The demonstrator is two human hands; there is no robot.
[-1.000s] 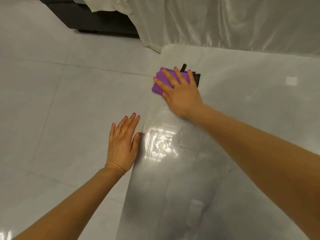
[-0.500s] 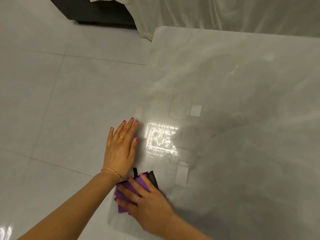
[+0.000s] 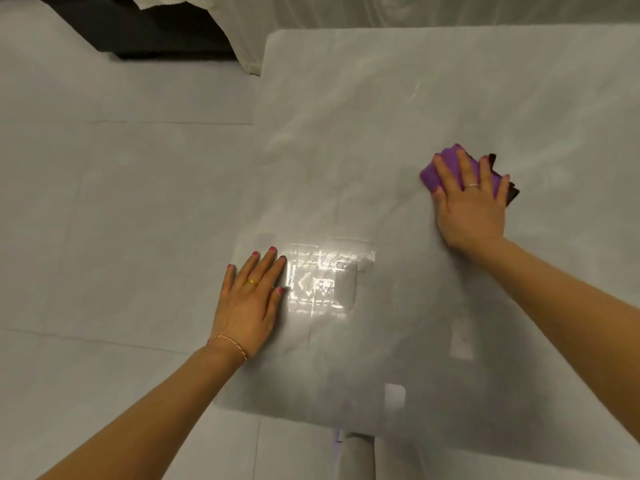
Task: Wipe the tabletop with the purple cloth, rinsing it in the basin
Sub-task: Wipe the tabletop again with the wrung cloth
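Purple cloth (image 3: 460,168) lies pressed under right hand (image 3: 472,206) on tabletop (image 3: 381,116).

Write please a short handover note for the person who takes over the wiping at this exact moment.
Left hand: flat and open on the tabletop near its left edge, holding nothing.
Right hand: fingers spread, pressing the purple cloth flat on the tabletop, right of centre.
Basin: not in view.
Done: cannot tell which parts are already wiped; the glossy surface shows only glare beside the left hand.
Left: wipe the rest of the tabletop, then find the basin and rinse the cloth.
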